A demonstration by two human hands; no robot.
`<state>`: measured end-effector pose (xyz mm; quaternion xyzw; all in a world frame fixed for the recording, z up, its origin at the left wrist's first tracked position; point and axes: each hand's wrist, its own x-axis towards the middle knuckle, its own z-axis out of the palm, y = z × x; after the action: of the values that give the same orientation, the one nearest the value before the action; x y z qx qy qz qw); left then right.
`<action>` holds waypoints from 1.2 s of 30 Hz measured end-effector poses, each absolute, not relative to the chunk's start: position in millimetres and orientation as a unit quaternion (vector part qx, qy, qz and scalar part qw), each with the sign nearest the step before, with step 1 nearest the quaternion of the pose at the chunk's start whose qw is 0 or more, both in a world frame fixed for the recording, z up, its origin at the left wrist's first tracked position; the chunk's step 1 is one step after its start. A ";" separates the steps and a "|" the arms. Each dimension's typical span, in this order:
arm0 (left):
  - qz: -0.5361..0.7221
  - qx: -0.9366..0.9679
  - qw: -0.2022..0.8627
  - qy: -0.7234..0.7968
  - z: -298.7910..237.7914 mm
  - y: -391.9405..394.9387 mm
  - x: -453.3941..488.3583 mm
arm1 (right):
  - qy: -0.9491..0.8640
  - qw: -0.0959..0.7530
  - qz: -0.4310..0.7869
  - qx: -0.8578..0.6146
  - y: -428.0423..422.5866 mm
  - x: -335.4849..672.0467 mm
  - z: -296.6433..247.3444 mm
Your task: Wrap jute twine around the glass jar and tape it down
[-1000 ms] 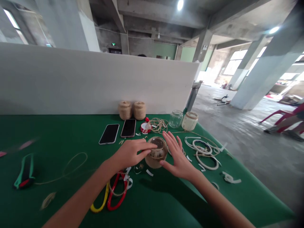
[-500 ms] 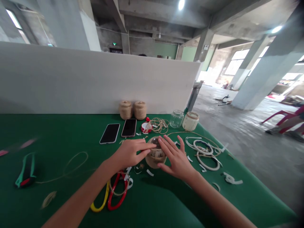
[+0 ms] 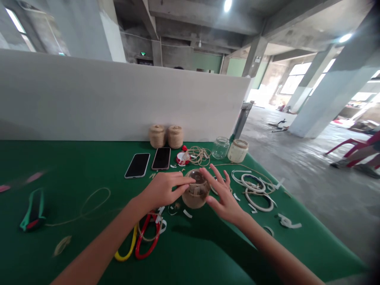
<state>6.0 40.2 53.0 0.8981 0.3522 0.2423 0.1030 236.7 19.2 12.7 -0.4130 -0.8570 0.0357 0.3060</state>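
Observation:
A glass jar partly wrapped in jute twine stands on the green table. My left hand rests against its left side, fingers pressed together on the rim. My right hand touches the jar's right side with fingers stretched and spread. A twine strand runs away from the jar toward the right. White peeled tape strips lie just right of my right hand.
Two twine spools stand by the white partition, with two phones, a red tape roll, loose twine and two more jars nearby. Red and yellow scissor handles lie under my left forearm. A green-edged tool lies far left.
My right hand slid around the jar's right side, fingers shifting from the far side to over the rim and back. My left hand stayed on the jar.

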 end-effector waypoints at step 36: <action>0.238 0.911 0.043 0.334 46.6 39.9 1.4 | -0.878 0.236 -0.219 -0.355 31.5 239.3 17.3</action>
<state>1.4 39.9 46.6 0.9111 0.3337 0.2379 0.0432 239.3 31.5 17.3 -0.3545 -0.8778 -0.2195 0.2356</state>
